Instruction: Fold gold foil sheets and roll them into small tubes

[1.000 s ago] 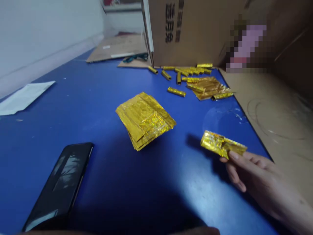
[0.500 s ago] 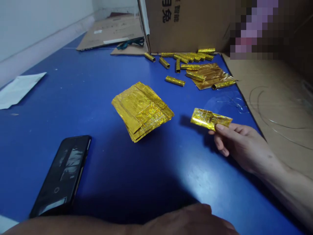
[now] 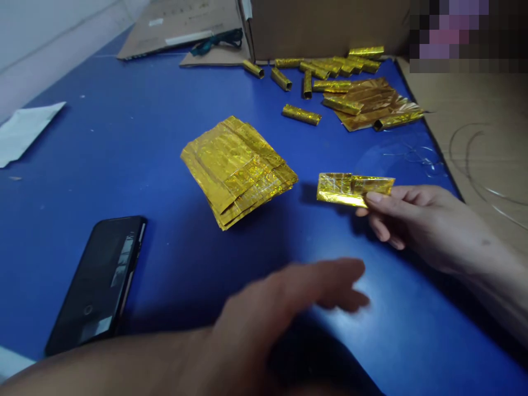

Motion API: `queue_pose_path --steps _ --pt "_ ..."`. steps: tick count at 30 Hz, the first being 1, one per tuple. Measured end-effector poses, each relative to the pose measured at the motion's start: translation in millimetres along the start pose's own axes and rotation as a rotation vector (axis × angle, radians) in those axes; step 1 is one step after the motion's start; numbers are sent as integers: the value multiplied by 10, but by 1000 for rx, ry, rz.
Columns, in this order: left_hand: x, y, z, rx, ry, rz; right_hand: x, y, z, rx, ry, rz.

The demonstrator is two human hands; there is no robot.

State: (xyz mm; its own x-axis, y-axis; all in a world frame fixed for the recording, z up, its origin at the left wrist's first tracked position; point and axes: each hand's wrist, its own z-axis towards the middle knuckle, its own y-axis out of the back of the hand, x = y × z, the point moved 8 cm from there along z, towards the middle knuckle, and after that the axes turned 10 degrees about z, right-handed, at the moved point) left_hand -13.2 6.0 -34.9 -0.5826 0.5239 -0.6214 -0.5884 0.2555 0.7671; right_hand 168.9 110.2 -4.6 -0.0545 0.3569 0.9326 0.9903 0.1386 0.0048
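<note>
Between the thumb and fingers of my right hand (image 3: 408, 214) is a folded piece of gold foil paper (image 3: 336, 188), held just above the blue table (image 3: 173, 286). My left hand (image 3: 284, 308) reaches in from the bottom edge, empty, its fingers stretched out and apart, pointing right; it is slightly blurred. A stack of gold foil paper sheets (image 3: 231, 165) lies to the left of the held piece. Farther back, several folded gold paper tubes (image 3: 301, 114) are scattered, some of them on a brownish-gold sheet (image 3: 371, 91).
A black phone (image 3: 97, 280) lies at the left. White paper (image 3: 31, 129) is at the far left. Dark glasses (image 3: 218, 41) rest on cardboard (image 3: 193, 25) by a cardboard box (image 3: 313, 27). Loose thin wire (image 3: 474, 159) curls at the right.
My left hand has risen from the bottom edge, with its fingers now stretched out. The folded gold piece stays in my right hand, a little more level. The view has tilted down slightly.
</note>
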Motion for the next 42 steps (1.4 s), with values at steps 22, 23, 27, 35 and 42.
queue_pose_path --steps 22,23,27,35,42 --pt "-370 134 1090 1 -235 754 427 -274 -482 -18 919 -1004" --pt "-371 133 1086 3 -234 756 379 -340 -509 43 942 -1036" --pt "-376 115 1053 55 -227 766 222 -454 -528 108 937 -1217" --pt "-344 160 1061 88 -224 807 110 -478 -625 73 884 -1322" --pt "-233 178 1274 75 -237 813 71 -656 -650 113 864 -1370"
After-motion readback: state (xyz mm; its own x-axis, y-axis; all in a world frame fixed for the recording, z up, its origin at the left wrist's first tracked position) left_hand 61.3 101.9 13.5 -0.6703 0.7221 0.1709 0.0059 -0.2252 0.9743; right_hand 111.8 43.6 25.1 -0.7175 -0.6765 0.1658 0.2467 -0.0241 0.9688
